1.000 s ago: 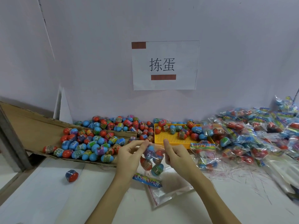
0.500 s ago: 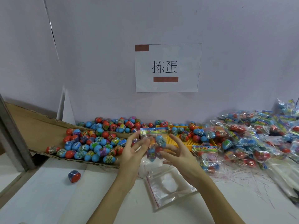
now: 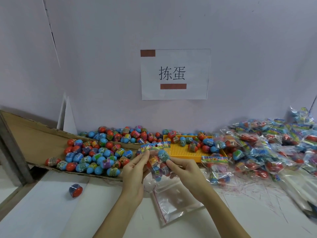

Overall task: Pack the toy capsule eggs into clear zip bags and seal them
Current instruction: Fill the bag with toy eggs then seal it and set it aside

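A clear zip bag [image 3: 158, 162] with a colourful header strip and several capsule eggs inside hangs upright between my hands, above the white table. My left hand [image 3: 134, 170] touches its left side with nearly straight fingers. My right hand [image 3: 184, 171] holds its right side, fingers curled behind it. A stack of unfilled clear zip bags [image 3: 173, 202] lies on the table below the hands. Loose red and blue capsule eggs [image 3: 96, 157] are heaped on a cardboard sheet to the left.
A yellow perforated tray [image 3: 184, 151] with more eggs stands behind the hands. Many filled bags [image 3: 267, 148] are piled at the right. One stray egg [image 3: 75, 190] lies at the front left. A paper sign [image 3: 175, 74] hangs on the wall.
The filled bag has been lifted off the table and turned upright, its header strip now on top. Both hands rose with it and moved slightly apart.
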Motion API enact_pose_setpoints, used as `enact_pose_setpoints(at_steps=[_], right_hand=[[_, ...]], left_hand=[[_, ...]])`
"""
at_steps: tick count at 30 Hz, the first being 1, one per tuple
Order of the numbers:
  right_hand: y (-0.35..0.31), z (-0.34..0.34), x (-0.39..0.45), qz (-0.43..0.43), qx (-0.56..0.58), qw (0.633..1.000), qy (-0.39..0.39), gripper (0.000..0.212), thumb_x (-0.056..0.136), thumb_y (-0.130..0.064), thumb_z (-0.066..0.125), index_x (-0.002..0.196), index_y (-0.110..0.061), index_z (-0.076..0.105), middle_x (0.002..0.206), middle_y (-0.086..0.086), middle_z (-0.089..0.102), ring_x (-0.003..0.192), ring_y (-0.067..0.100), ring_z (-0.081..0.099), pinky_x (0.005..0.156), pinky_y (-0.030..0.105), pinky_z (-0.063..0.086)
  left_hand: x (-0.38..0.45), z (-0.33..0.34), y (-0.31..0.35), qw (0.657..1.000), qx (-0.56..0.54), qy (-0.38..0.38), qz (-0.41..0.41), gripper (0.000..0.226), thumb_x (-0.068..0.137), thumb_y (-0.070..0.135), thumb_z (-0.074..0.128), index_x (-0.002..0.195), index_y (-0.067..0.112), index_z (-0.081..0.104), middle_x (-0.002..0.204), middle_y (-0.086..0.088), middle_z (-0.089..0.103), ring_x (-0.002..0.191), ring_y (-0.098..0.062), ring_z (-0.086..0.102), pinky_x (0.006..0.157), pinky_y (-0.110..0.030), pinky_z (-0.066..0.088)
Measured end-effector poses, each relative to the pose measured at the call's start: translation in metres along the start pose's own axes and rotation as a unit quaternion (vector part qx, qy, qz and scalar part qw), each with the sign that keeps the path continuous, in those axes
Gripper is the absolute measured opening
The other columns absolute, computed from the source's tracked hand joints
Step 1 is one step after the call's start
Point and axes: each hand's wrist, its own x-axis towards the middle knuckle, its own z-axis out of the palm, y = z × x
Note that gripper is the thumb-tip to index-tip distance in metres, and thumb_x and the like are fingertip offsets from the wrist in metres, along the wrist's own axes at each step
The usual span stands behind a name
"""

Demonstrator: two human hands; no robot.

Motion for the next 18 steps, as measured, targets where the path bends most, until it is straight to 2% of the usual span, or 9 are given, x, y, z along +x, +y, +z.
enact_pose_setpoints(at_steps=[4, 7, 9, 11, 13, 15, 17, 18], right_hand=[[0.0, -0.005, 0.002, 0.009, -0.002, 1.0, 0.009, 0.022, 0.101, -0.025, 0.062, 0.1, -0.015, 0.081, 0.09, 0.008, 0.078, 0.076, 0.019, 0.071, 0.064, 0.029, 0.056], [0.004, -0.008, 0.002, 0.038, -0.021, 0.999, -0.013, 0.024, 0.101, -0.028, 0.062, 0.098, -0.011, 0.079, 0.087, 0.008, 0.078, 0.072, 0.029, 0.076, 0.046, 0.028, 0.053], [0.004, -0.012, 0.002, 0.042, -0.015, 0.999, -0.005, 0.029, 0.099, -0.032, 0.063, 0.093, -0.008, 0.078, 0.083, 0.011, 0.077, 0.069, 0.031, 0.076, 0.044, 0.027, 0.051], [0.0, -0.02, 0.004, 0.021, 0.011, 0.999, 0.046, 0.035, 0.094, -0.038, 0.066, 0.089, -0.005, 0.078, 0.082, 0.013, 0.077, 0.07, 0.03, 0.075, 0.047, 0.025, 0.052], [-0.006, -0.035, 0.006, 0.001, 0.06, 0.987, 0.15, 0.04, 0.092, -0.044, 0.065, 0.087, -0.006, 0.076, 0.083, 0.012, 0.077, 0.07, 0.024, 0.075, 0.049, 0.024, 0.052], [-0.011, -0.056, 0.008, -0.001, 0.193, 0.946, 0.259, 0.038, 0.099, -0.041, 0.056, 0.104, -0.007, 0.072, 0.089, 0.01, 0.078, 0.075, 0.018, 0.075, 0.054, 0.025, 0.057], [-0.012, -0.071, 0.008, -0.01, 0.337, 0.899, 0.279, 0.04, 0.107, -0.03, 0.047, 0.135, -0.003, 0.054, 0.112, 0.014, 0.075, 0.099, 0.022, 0.075, 0.072, 0.028, 0.063], [-0.01, -0.075, 0.007, 0.005, 0.332, 0.902, 0.275, 0.044, 0.107, -0.025, 0.048, 0.145, -0.004, 0.044, 0.121, 0.014, 0.073, 0.107, 0.023, 0.073, 0.08, 0.03, 0.062]], left_hand=[[0.001, -0.001, -0.001, 0.999, 0.027, 0.0, 0.029, 0.025, 0.102, 0.027, 0.061, 0.097, 0.018, 0.084, 0.106, -0.007, 0.079, 0.098, -0.02, 0.077, 0.07, -0.025, 0.06], [0.003, -0.003, -0.005, 0.989, 0.134, 0.019, 0.063, 0.031, 0.098, 0.048, 0.058, 0.097, 0.029, 0.083, 0.099, 0.001, 0.08, 0.098, -0.016, 0.076, 0.081, -0.034, 0.059], [0.004, -0.003, -0.008, 0.983, 0.173, 0.017, 0.06, 0.04, 0.096, 0.061, 0.051, 0.101, 0.034, 0.08, 0.104, 0.008, 0.079, 0.102, -0.01, 0.073, 0.09, -0.034, 0.055], [0.006, -0.001, -0.007, 0.983, 0.173, -0.001, 0.06, 0.04, 0.098, 0.063, 0.044, 0.113, 0.039, 0.072, 0.116, 0.013, 0.076, 0.113, -0.008, 0.069, 0.096, -0.033, 0.053], [0.006, 0.002, -0.004, 0.988, 0.137, -0.013, 0.064, 0.041, 0.096, 0.059, 0.044, 0.121, 0.036, 0.066, 0.118, 0.011, 0.075, 0.111, -0.006, 0.07, 0.083, -0.024, 0.058], [0.006, 0.004, -0.004, 0.989, 0.133, -0.009, 0.062, 0.045, 0.096, 0.056, 0.045, 0.122, 0.027, 0.068, 0.118, 0.006, 0.074, 0.107, -0.005, 0.071, 0.073, -0.022, 0.059], [0.007, 0.004, -0.007, 0.987, 0.149, -0.003, 0.06, 0.045, 0.101, 0.049, 0.045, 0.123, 0.019, 0.07, 0.118, 0.004, 0.074, 0.108, -0.009, 0.071, 0.071, -0.023, 0.06], [0.007, 0.004, -0.008, 0.986, 0.159, 0.002, 0.06, 0.042, 0.105, 0.044, 0.045, 0.123, 0.016, 0.071, 0.117, 0.003, 0.074, 0.109, -0.01, 0.07, 0.071, -0.023, 0.061]])
